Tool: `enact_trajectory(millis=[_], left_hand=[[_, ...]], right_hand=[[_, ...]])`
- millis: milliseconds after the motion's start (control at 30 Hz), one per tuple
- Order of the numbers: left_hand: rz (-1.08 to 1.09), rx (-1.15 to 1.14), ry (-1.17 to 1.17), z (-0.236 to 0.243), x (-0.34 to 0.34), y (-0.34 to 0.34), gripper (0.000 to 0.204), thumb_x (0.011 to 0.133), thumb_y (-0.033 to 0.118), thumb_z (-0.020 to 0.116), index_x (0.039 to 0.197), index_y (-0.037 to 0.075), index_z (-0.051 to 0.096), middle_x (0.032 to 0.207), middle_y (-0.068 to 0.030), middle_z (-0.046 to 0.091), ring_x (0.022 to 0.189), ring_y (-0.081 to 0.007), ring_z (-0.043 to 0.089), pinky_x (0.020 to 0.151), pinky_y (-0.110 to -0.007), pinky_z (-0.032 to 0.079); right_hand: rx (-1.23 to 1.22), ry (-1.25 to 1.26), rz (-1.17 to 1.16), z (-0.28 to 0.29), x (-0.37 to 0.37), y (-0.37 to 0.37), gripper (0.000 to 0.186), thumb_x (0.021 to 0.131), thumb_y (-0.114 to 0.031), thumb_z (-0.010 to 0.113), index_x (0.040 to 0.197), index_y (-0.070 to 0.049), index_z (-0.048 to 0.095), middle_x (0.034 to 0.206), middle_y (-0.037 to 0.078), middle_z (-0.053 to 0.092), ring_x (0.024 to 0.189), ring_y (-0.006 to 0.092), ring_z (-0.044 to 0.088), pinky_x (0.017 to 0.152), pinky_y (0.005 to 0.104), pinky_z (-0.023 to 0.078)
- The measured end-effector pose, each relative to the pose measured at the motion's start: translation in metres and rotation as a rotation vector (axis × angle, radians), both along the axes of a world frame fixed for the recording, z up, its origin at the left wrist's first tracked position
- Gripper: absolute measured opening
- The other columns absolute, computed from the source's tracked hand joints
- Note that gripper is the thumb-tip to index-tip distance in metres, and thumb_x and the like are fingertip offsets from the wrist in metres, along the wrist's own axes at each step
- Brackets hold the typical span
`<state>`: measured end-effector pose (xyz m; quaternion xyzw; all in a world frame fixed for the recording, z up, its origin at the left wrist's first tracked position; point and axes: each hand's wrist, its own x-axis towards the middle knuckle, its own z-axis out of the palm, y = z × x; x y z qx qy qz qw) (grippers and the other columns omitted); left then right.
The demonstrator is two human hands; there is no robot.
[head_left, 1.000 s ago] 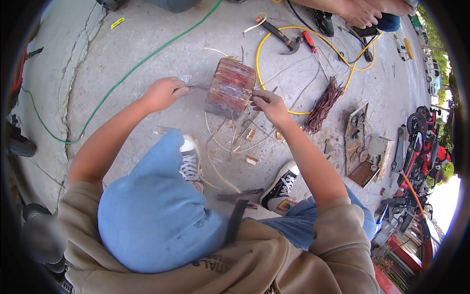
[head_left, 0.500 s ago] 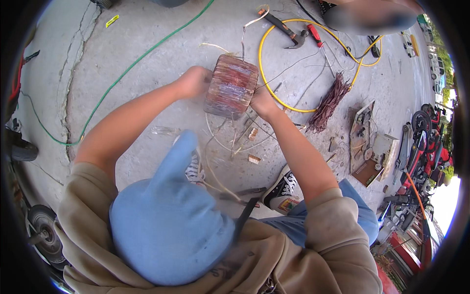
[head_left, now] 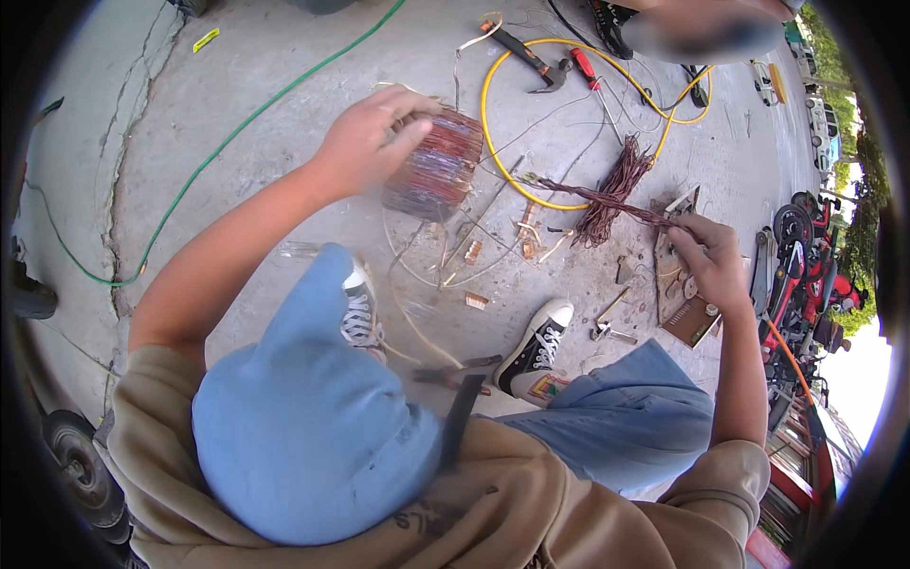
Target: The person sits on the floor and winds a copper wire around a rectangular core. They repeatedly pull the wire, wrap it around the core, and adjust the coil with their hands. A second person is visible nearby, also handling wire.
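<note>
My left hand (head_left: 379, 133) is bent over the upper left of a block of tightly wound red-brown wire (head_left: 434, 171), gripping it, with some fingertips hard to make out. My right hand (head_left: 706, 256), out to the right, has its fingers closed on dark reddish wire strands (head_left: 645, 213) that stretch leftward. A loose bundle of the same dark wire (head_left: 607, 218) lies beside the yellow hose (head_left: 486, 123). Pale loose wires and small copper pieces (head_left: 476, 300) are scattered below the block.
A hammer (head_left: 531, 62), red screwdriver (head_left: 588, 71) and another person (head_left: 701, 19) are at the top. Green hose (head_left: 218, 152) crosses the left. An opened metal housing (head_left: 682, 322) and motorbikes (head_left: 806, 266) are at the right. Pliers (head_left: 450, 375) lie between my shoes.
My left hand has moved from the block's left side up over it. My right hand has left the block, moved right and taken hold of dark wire, now stretched out.
</note>
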<state>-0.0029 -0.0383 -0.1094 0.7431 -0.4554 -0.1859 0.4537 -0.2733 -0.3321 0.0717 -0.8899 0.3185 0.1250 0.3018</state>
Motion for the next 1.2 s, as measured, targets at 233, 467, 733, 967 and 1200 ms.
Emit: enact_trajectory(millis=[233, 467, 733, 967, 1200], left_hand=[[-0.325, -0.268, -0.119, 0.028, -0.087, -0.046, 0.051, 0.091, 0.035, 0.062, 0.130, 0.004, 0.051, 0.121, -0.0163, 0.056, 0.106, -0.0322, 0.053, 0.097, -0.042, 0.041], [-0.001, -0.390, 0.615, 0.065, -0.054, -0.010, 0.044, 0.094, 0.031, 0.060, 0.127, 0.004, 0.050, 0.119, -0.0119, 0.057, 0.105, -0.0232, 0.056, 0.096, -0.039, 0.044], [0.204, -0.715, 0.939, 0.082, -0.021, 0.018, 0.050, 0.102, 0.036, 0.047, 0.138, 0.003, 0.041, 0.139, -0.0208, 0.044, 0.122, -0.0328, 0.054, 0.105, -0.047, 0.044], [0.187, -0.629, 1.003, 0.059, 0.009, 0.042, 0.036, 0.103, 0.035, 0.044, 0.108, 0.000, 0.052, 0.087, -0.0106, 0.068, 0.088, -0.0200, 0.066, 0.095, -0.045, 0.051], [-0.219, 0.040, 0.541, 0.098, 0.013, 0.046, 0.030, 0.101, 0.030, 0.046, 0.105, 0.003, 0.058, 0.072, -0.0047, 0.065, 0.067, -0.0095, 0.061, 0.056, -0.028, 0.044]], right_hand=[[-0.431, -0.388, 0.029, 0.185, -0.093, 0.024, 0.027, 0.092, -0.014, 0.059, 0.110, 0.007, 0.063, 0.077, 0.005, 0.056, 0.048, 0.0047, 0.041, 0.045, 0.0199, 0.028], [0.131, -0.691, -0.008, 0.093, -0.040, 0.046, 0.031, 0.097, -0.021, 0.057, 0.110, 0.007, 0.061, 0.068, 0.007, 0.058, 0.051, 0.0096, 0.050, 0.050, 0.0219, 0.037], [0.658, -0.480, -0.085, -0.088, 0.072, 0.143, 0.026, 0.099, -0.016, 0.056, 0.112, 0.005, 0.064, 0.082, 0.008, 0.070, 0.075, 0.0111, 0.064, 0.072, 0.0257, 0.051], [0.410, -0.547, 0.291, -0.125, 0.111, 0.188, 0.029, 0.090, -0.019, 0.069, 0.108, 0.004, 0.065, 0.090, 0.007, 0.067, 0.083, 0.0143, 0.061, 0.076, 0.0282, 0.050], [0.309, -0.759, 0.449, -0.042, 0.195, 0.163, 0.050, 0.078, -0.017, 0.079, 0.121, 0.000, 0.061, 0.104, 0.005, 0.065, 0.078, 0.0121, 0.053, 0.069, 0.0247, 0.047]])
